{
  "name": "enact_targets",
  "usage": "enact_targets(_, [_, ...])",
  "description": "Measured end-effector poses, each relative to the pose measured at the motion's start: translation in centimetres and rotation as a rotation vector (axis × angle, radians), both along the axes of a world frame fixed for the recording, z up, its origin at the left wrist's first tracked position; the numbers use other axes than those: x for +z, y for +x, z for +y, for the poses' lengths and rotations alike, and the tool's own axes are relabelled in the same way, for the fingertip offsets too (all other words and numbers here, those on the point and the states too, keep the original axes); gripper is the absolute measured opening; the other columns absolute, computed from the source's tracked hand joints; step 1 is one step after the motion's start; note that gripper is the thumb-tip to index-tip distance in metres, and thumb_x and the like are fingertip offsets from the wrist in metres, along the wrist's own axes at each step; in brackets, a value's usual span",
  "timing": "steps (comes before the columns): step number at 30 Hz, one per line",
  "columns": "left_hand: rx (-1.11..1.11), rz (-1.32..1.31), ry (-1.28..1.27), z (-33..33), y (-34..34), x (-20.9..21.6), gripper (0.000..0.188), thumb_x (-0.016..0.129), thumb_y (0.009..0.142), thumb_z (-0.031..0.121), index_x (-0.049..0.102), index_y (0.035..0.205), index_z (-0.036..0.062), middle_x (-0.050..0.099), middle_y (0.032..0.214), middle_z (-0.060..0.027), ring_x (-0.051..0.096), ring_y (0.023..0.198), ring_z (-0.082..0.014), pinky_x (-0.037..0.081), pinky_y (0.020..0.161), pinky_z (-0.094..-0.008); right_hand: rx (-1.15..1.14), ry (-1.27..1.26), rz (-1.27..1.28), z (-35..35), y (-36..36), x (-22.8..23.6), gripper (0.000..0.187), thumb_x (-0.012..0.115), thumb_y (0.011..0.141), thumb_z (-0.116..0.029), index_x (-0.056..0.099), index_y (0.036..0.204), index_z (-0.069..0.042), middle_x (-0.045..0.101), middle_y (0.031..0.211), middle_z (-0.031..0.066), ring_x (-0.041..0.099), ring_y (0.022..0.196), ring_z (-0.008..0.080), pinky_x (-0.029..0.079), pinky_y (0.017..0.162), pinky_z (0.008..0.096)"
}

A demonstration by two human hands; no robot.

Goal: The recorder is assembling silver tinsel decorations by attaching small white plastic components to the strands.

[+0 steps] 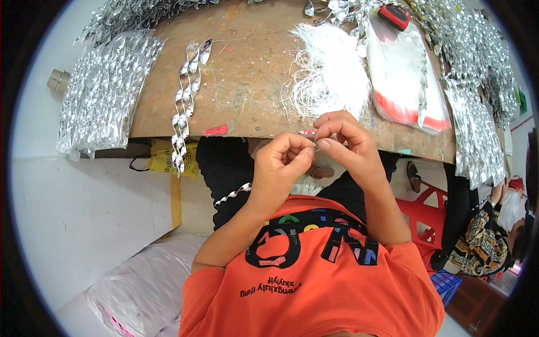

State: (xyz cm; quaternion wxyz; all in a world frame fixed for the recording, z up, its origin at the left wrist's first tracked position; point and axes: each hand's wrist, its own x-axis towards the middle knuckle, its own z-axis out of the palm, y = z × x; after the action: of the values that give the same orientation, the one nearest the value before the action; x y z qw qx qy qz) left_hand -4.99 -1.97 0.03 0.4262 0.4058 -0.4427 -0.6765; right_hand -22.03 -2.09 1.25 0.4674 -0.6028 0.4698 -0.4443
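Observation:
Close together over the table's front edge, my left hand [285, 160] and my right hand [349, 147] pinch a thin string [315, 144], a small loop of it showing between the fingertips. A short twisted silver strip [231, 195] lies across my dark trousers beside the left forearm; whether it joins the string is hidden. Just beyond the hands a bundle of white strings [331, 70] spreads over the table. Further left, a few twisted silver strips [185, 104] lie on the table, their lower ends hanging past its edge.
The brown table [247, 67] carries a pile of silver spirals [109, 92] at left and more spirals [474, 129] at right. Clear plastic bags [401, 73] lie under a red-and-black tape measure [394, 17]. A red stool [424, 216] and another person [483, 238] are at right.

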Motion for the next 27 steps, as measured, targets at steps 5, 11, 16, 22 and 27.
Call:
enact_targets(5, [0.074,-0.171,-0.238,0.1,-0.5,-0.7,0.003,0.058,0.081,0.002,0.058,0.082,-0.001,0.059,0.069,0.0003,0.052,0.06,-0.0029,0.045,0.054,-0.0202,0.006,-0.105,0.163,-0.1,0.4,0.9,0.009,0.062,0.077,-0.01,0.061,0.083,-0.003,0.055,0.101,0.0089,0.052,0.094,0.0157,0.04,0.081,0.0272])
enact_targets(11, [0.083,-0.116,-0.15,0.0,-0.1,-0.2,0.006,0.058,0.082,0.004,0.059,0.085,-0.0005,0.06,0.071,-0.001,0.054,0.059,-0.0052,0.044,0.055,-0.0193,-0.041,-0.366,0.311,0.4,0.9,0.2,0.008,0.062,0.076,-0.005,0.06,0.083,-0.002,0.056,0.101,0.0117,0.055,0.091,0.0187,0.043,0.079,0.0283])
enact_targets(16, [-0.104,0.362,0.359,-0.7,0.6,0.2,0.013,0.059,0.085,0.011,0.059,0.092,0.0004,0.063,0.078,-0.0056,0.057,0.065,-0.0088,0.047,0.064,-0.0206,-0.055,-0.428,0.308,0.4,0.5,0.0,0.009,0.062,0.076,-0.001,0.061,0.085,-0.002,0.058,0.096,0.0118,0.055,0.09,0.0196,0.044,0.076,0.0281])
enact_targets(22, [-0.127,0.374,0.319,-0.9,0.9,-0.1,0.01,0.059,0.083,0.01,0.059,0.089,0.0019,0.062,0.074,-0.0042,0.056,0.065,-0.0074,0.043,0.059,-0.0175,-0.03,-0.438,0.18,0.0,0.1,-0.4,0.011,0.062,0.075,0.001,0.062,0.086,-0.002,0.06,0.091,0.0083,0.056,0.085,0.0196,0.044,0.072,0.0269])
enact_targets(27, [-0.124,0.323,0.26,-0.7,0.7,0.7,0.01,0.059,0.083,0.011,0.059,0.088,0.0025,0.062,0.074,-0.0035,0.056,0.064,-0.0063,0.043,0.059,-0.0165,-0.082,-0.382,0.258,0.0,0.2,-1.2,0.013,0.063,0.074,0.001,0.062,0.087,-0.003,0.061,0.087,0.0077,0.057,0.082,0.0197,0.044,0.071,0.0276])
